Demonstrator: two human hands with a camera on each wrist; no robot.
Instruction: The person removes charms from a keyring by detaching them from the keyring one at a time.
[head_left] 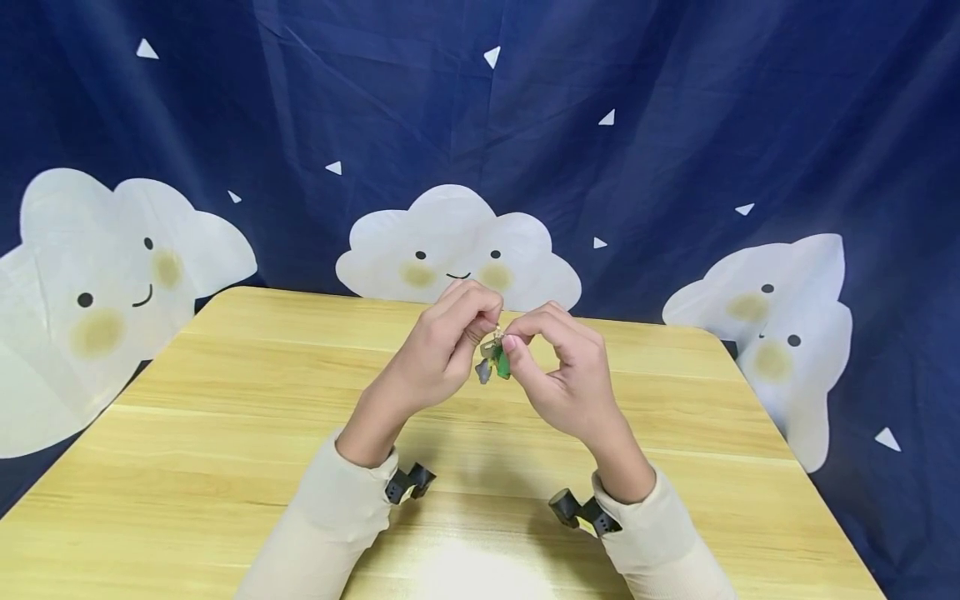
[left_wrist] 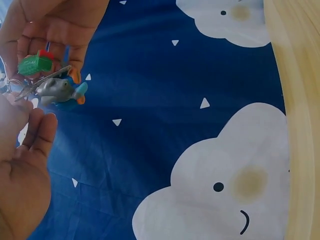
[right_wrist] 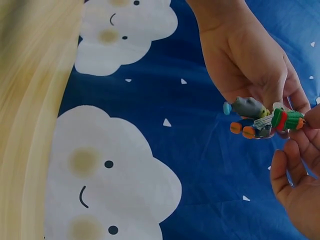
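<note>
My left hand (head_left: 442,350) and right hand (head_left: 566,375) meet above the table, fingertips almost together, pinching a key ring (left_wrist: 15,84) between them. From that ring dangle a small grey animal figure (right_wrist: 247,107) with orange feet and a light blue tip, a green charm (right_wrist: 287,120) with a red band, and a flat silver metal piece like a key (left_wrist: 52,80). In the head view the green charm (head_left: 503,364) hangs beside the right thumb, the grey figure (head_left: 483,371) more to the left. Fingers hide much of the ring.
A light wood table (head_left: 225,467) lies below both hands. Behind it hangs a dark blue curtain (head_left: 420,100) with white smiling clouds and small white triangles. Each sleeve carries a black wrist camera (head_left: 408,483) at its cuff.
</note>
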